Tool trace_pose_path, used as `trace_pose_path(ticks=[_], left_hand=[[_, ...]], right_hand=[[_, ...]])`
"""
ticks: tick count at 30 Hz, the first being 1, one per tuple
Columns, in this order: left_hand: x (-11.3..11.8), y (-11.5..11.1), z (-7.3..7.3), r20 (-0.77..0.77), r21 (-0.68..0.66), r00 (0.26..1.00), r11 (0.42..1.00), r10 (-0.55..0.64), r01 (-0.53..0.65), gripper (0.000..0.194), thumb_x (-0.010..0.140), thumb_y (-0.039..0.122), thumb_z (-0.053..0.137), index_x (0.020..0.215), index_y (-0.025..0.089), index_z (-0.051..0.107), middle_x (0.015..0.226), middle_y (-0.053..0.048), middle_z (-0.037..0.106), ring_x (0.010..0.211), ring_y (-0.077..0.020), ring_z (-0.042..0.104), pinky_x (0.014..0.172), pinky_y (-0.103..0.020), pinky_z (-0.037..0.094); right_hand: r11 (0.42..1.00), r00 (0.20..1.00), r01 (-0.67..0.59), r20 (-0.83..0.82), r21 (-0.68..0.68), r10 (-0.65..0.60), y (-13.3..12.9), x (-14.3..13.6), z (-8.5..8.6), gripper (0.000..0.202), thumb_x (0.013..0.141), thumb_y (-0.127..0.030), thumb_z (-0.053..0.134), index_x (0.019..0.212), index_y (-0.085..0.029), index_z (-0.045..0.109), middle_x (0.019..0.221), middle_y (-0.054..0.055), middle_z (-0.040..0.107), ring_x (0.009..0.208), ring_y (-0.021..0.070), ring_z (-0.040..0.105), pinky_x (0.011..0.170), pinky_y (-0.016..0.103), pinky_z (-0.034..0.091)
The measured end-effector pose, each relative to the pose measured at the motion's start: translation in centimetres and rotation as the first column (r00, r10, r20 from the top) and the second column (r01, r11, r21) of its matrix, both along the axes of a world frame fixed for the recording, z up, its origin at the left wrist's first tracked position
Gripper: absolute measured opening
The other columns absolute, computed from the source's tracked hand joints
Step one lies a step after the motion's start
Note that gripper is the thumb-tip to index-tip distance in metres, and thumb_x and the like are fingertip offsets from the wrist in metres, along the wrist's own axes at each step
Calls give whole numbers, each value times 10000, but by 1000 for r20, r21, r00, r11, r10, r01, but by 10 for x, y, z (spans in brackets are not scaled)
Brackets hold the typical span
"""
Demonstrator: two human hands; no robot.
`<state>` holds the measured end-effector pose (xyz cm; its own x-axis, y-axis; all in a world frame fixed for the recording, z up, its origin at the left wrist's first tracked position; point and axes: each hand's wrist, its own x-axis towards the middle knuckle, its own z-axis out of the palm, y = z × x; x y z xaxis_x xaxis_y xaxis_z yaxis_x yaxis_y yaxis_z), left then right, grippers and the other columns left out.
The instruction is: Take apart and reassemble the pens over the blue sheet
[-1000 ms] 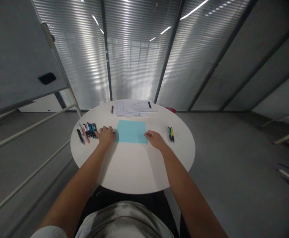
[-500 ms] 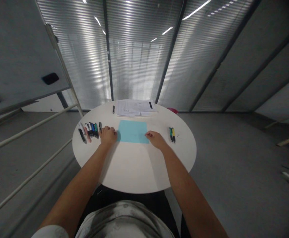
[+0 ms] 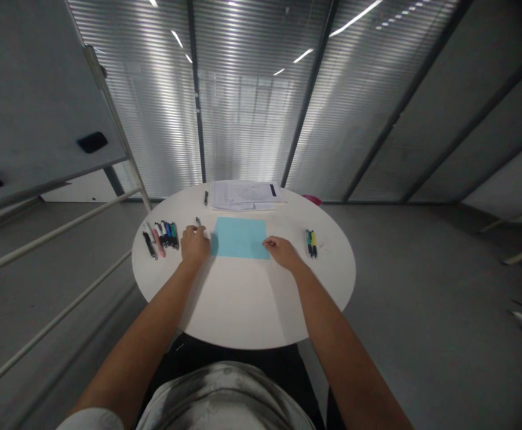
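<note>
A light blue sheet (image 3: 239,237) lies flat on the round white table (image 3: 243,310). At its left edge, my left hand (image 3: 195,243) is closed round a dark pen (image 3: 197,221), whose end shows above the fingers. My right hand (image 3: 281,251) rests at the sheet's lower right edge with its fingers curled together; whatever may be between them is too small to make out. Several pens and markers (image 3: 166,235) lie in a row left of my left hand. Two markers (image 3: 311,243), green and yellow, lie to the right.
A stack of papers (image 3: 243,196) lies at the far side of the table, with a dark pen (image 3: 206,198) left of it. A whiteboard on a white frame (image 3: 68,243) stands at the left. Something red (image 3: 312,199) shows behind the table's far right edge.
The pen at my left hand has moved from the hand's left side toward the sheet and now sticks up above the fingers. My right hand has not visibly moved.
</note>
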<state>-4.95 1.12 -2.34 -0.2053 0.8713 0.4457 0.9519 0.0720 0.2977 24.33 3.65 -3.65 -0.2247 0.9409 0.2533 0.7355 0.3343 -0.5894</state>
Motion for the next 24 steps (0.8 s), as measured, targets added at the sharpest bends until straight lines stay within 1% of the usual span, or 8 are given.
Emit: trace_pose_path(ticks=[2,5,10,16,19,24], left_hand=[[2,-3,3,-11,-49,999,998,41,-41,428,808,217,463,1219,153,562,1122,-171,515,1037,-307,507,845,-403,408],[4,-7,7,-6,-121,998,991,60,-60,426,835,270,440,1226,139,550,1093,-180,522,1021,-309,520,837,-398,405],[6,-11,12,2,-128,993,985,118,-117,447,847,291,418,1232,95,531,1093,-201,513,1013,-302,531,832,-377,406],[6,-12,9,-24,-164,989,976,143,-145,416,855,289,385,1172,79,553,1069,-204,522,951,-302,569,772,-367,426],[4,-12,7,-27,-173,989,974,144,-146,406,852,267,382,1167,72,548,1068,-213,527,955,-309,576,762,-368,431],[-1,-10,5,44,-184,990,975,136,-125,380,853,223,379,1149,63,557,1061,-222,556,941,-288,586,762,-355,429]], right_hand=[[1000,1000,0,1,-6,0,0,0,0,182,827,-238,514,879,-202,685,824,28,696,738,152,603,668,243,413],[1000,1000,1,3,-13,-1,0,0,1,181,824,-235,519,884,-200,686,816,30,695,736,155,602,674,247,415],[1000,1000,10,2,-18,-10,-1,-1,3,182,830,-238,517,886,-203,687,838,30,700,752,156,605,677,246,417],[1000,1000,-10,-6,-2,10,0,1,0,176,832,-248,523,882,-202,685,843,31,699,768,158,609,692,246,420],[1000,1000,-16,-10,7,16,1,1,-2,177,837,-263,524,884,-200,683,830,29,696,758,155,608,695,246,421],[1000,1000,0,-1,-7,0,2,0,-1,174,840,-261,527,883,-200,684,828,28,696,757,152,604,703,246,426]])
